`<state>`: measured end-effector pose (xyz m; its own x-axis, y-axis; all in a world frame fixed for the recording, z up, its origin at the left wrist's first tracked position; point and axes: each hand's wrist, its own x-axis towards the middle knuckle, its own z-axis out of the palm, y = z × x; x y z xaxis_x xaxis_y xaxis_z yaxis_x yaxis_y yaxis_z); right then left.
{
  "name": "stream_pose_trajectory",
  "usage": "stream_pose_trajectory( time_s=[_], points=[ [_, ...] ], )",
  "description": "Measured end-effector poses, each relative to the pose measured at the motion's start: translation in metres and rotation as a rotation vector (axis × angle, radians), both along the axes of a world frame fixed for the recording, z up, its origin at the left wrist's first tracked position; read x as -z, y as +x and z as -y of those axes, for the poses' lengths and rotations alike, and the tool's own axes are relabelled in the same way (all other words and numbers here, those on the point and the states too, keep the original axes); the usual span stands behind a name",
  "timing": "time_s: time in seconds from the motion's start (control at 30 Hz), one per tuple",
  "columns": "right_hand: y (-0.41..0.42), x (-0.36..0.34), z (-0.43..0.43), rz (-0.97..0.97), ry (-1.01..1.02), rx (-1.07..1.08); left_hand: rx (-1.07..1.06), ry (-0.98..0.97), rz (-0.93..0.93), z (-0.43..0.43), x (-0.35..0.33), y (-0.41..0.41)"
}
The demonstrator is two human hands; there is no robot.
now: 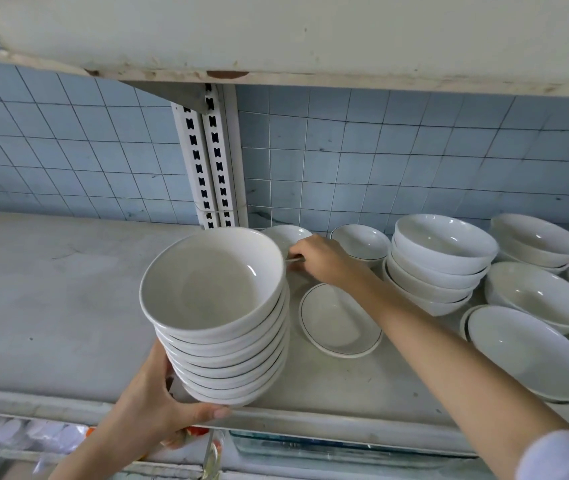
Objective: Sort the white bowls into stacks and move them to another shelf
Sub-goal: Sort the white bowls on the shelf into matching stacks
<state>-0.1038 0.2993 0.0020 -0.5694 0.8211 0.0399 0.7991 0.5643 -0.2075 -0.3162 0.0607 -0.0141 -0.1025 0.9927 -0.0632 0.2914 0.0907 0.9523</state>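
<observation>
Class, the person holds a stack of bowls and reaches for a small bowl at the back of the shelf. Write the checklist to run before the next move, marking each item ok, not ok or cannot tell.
1. Left hand supports the held stack from beneath: ok.
2. Bowls in the held stack nest evenly: ok.
3. Right hand pinches the small bowl by its rim: ok.
4. Small bowl matches the stack's size: cannot tell.
5. Right forearm clears the saucer beneath it: cannot tell.
6. Bare shelf left of the stack for setting down: ok.
</observation>
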Motion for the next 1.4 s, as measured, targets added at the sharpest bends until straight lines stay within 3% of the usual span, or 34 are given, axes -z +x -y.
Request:
stream_pose_trajectory(
  time_s=[0.4,0.6,0.8,1.13,1.4],
  points=[
    [0.031,-0.011,0.025,-0.075,-0.111,0.047,0.019,-0.038,0.058,0.001,-0.005,0.003],
    [0.033,-0.012,0.03,-0.113,0.021,0.07,0.027,-0.029,0.042,0.003,-0.008,0.005],
    [0.038,-0.014,0.038,-0.22,0.023,0.158,0.057,0.036,-0.002,0.004,-0.002,0.001],
    [0.06,-0.026,0.077,-0.526,0.11,0.152,0.068,0.192,0.089,0.003,0.015,0.003],
    [0.083,-0.031,0.13,-0.545,0.202,0.157,0.091,0.282,0.035,0.003,0.014,0.005]
  ],
)
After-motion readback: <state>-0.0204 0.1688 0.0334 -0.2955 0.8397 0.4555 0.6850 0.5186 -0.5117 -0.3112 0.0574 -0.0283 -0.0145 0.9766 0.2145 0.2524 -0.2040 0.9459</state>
